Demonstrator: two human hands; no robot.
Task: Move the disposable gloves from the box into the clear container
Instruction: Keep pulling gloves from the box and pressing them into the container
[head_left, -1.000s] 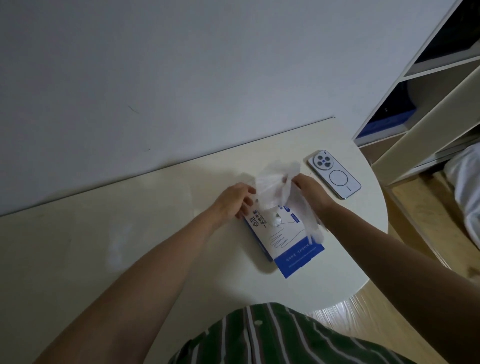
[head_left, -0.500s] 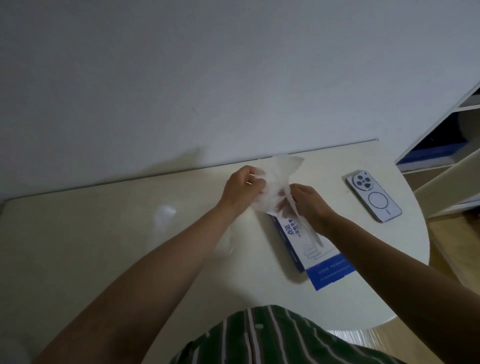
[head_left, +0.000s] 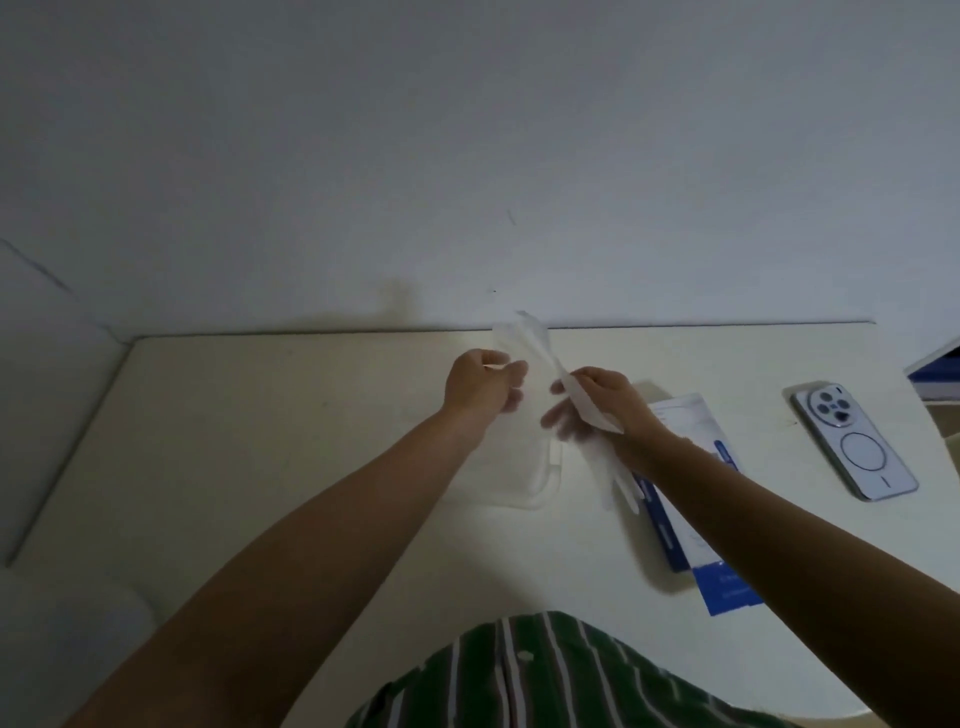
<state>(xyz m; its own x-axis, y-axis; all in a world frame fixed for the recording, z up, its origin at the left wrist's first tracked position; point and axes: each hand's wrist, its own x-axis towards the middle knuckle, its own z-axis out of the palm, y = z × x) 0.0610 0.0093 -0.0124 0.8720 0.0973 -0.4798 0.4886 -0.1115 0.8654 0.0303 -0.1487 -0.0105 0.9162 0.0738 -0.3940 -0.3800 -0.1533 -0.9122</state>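
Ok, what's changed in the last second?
The left hand and right hand carried the gloves leftward off the box; they now hold them over the clear container. Neither let go. The box and phone stayed put on the table.

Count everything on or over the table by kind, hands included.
Hands: 2 (left hand, right hand)
Glove bunch: 1, held by both hands; single gloves cannot be told apart
Glove box: 1
Clear container: 1
Phone: 1
Total: 6
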